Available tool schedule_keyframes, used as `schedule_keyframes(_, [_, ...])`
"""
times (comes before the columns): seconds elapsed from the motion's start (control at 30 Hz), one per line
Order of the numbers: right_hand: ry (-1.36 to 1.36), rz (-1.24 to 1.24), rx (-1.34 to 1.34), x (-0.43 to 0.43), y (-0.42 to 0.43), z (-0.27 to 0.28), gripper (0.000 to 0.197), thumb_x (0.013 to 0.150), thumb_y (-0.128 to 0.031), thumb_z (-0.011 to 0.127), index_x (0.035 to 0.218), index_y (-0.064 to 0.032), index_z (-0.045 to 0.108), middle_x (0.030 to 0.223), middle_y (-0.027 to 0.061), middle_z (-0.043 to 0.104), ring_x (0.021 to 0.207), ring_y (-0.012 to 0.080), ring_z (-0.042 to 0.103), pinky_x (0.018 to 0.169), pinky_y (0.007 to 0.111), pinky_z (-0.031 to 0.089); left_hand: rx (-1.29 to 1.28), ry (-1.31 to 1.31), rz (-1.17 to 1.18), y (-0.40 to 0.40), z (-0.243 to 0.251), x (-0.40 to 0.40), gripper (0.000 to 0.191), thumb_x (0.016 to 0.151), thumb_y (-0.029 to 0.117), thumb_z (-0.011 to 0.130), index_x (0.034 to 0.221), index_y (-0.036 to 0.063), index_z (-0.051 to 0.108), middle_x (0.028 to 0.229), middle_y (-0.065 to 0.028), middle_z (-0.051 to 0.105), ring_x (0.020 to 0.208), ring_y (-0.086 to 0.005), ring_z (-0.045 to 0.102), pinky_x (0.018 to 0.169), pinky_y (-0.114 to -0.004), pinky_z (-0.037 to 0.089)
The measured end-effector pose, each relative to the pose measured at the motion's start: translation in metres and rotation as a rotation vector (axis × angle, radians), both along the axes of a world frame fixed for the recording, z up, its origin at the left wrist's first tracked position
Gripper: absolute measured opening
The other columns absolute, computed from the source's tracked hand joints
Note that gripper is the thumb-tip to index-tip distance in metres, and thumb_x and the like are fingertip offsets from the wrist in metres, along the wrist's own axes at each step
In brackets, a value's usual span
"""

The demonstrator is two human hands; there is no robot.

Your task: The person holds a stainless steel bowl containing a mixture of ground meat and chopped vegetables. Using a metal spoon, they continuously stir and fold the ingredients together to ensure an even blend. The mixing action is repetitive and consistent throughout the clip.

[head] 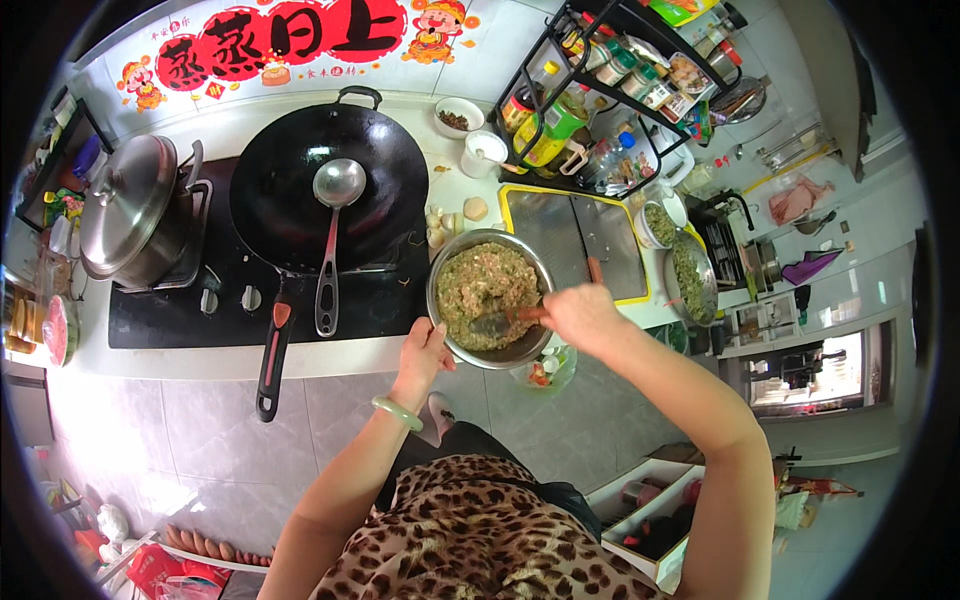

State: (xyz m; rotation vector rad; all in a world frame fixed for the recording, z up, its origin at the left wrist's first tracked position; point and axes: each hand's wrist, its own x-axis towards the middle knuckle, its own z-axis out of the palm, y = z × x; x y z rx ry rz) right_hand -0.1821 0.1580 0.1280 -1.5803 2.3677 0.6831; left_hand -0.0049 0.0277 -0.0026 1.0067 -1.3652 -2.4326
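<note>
A round stainless steel bowl stands at the counter's front edge, holding a moist mixture that looks like minced meat with chopped greens. My left hand, with a pale green bangle on its wrist, grips the bowl's lower left rim. My right hand is closed around the brown handle of a spoon-like utensil; its dark metal end rests in the mixture, so its exact shape is partly hidden. Left of the bowl, a metal ladle lies across a black wok.
A lidded steel pot sits on the black gas hob. To the right are a yellow-edged cutting board with a cleaver, a condiment rack and a basin of chopped greens. A plastic bag hangs below the bowl.
</note>
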Motion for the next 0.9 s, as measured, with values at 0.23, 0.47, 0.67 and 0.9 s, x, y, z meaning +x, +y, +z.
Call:
schedule_keyframes(0.23, [0.037,-0.210,-0.201,-0.012,0.014,0.007,0.026,0.079,-0.033,0.060,0.076,-0.0073,0.062,0.068,0.0106,0.063,0.067,0.0305,0.062,0.060,0.040,0.049,-0.011,0.010,0.013,-0.002,-0.006,0.000,0.016,0.091,0.018,0.047,0.081,0.0059,0.044,0.057,-0.0034,0.048,0.043,-0.0124,0.051,0.043,-0.026,0.041])
schedule_keyframes(0.47, [0.060,-0.202,-0.284,-0.009,0.019,0.071,0.024,0.081,-0.031,0.057,0.084,-0.0074,0.057,0.065,0.0132,0.060,0.063,0.0327,0.060,0.056,0.043,0.046,0.000,0.040,0.054,-0.002,0.000,0.000,0.016,0.091,0.017,0.048,0.083,0.0043,0.045,0.060,-0.0041,0.050,0.046,-0.0117,0.051,0.043,-0.026,0.045])
schedule_keyframes(0.67, [0.106,0.113,-0.256,-0.038,-0.065,0.038,0.026,0.077,-0.025,0.061,0.101,-0.0142,0.059,0.078,0.0103,0.061,0.069,0.0307,0.061,0.057,0.042,0.048,0.057,0.035,0.085,0.003,-0.002,-0.002,0.016,0.091,0.018,0.048,0.082,0.0062,0.045,0.061,-0.0028,0.050,0.046,-0.0114,0.052,0.043,-0.025,0.045])
schedule_keyframes(0.9, [-0.183,0.576,-0.040,-0.029,-0.089,0.004,0.023,0.078,-0.018,0.058,0.100,-0.0112,0.056,0.077,0.0097,0.058,0.070,0.0287,0.061,0.057,0.040,0.049,-0.012,0.022,0.126,0.010,-0.013,-0.003,0.015,0.090,0.022,0.050,0.085,0.0074,0.048,0.062,-0.0022,0.051,0.045,-0.0116,0.053,0.043,-0.024,0.041])
